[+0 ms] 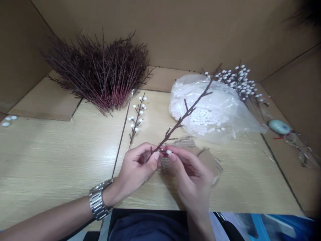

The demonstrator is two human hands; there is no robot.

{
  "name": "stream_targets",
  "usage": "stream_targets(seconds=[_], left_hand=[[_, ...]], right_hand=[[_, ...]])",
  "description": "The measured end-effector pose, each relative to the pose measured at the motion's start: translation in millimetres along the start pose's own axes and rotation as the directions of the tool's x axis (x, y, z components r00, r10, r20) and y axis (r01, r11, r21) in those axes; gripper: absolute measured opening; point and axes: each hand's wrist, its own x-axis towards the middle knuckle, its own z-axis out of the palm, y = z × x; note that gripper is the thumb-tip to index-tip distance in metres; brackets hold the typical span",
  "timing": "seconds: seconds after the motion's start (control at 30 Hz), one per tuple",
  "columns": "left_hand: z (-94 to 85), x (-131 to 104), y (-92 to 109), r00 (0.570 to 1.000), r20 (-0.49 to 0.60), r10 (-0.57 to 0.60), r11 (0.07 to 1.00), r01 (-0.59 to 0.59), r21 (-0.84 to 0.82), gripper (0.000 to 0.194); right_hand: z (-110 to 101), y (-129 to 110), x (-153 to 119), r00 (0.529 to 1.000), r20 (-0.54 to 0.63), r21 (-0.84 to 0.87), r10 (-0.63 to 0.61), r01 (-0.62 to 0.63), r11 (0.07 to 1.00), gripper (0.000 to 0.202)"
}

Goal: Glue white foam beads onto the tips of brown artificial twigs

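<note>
Branch [187, 114] is grasped near its lower end by the left hand [136, 167], long axis slanted away rightward; just right of its stem, a white bead [169, 152] is pinched in the right hand's [193, 177] grip. Room is bounded ahead by a plastic bag [205, 107], less so leftward across the worktop [62, 167].

Soft, fairly even light covers my desk [62, 160], seemingly from overhead, leaving a pale sheen across its left half. Small glints catch my watch [98, 201] and the plastic bag [240, 117] toward the far right corner. Between my left hand [136, 165] and right hand [194, 177], a soft-edged shadow stretches to the near edge. The cardboard wall [175, 36] behind the far edge is dimmer. Beyond the far right corner, a dark shape [311, 13] blurs into blackness; wide-angle stretching slants the desk's sides.
</note>
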Motion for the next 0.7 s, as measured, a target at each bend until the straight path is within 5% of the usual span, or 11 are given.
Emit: stream_targets(seconds=[0.7], left_hand=[[0.6, 2.4, 0.1, 0.995, 0.029, -0.1, 0.995, 0.101, -0.019, 0.036]], right_hand=[[5.7, 4.4, -3.8, 0.997, -0.077, 0.002, -0.012, 0.012, 1.0, 0.026]])
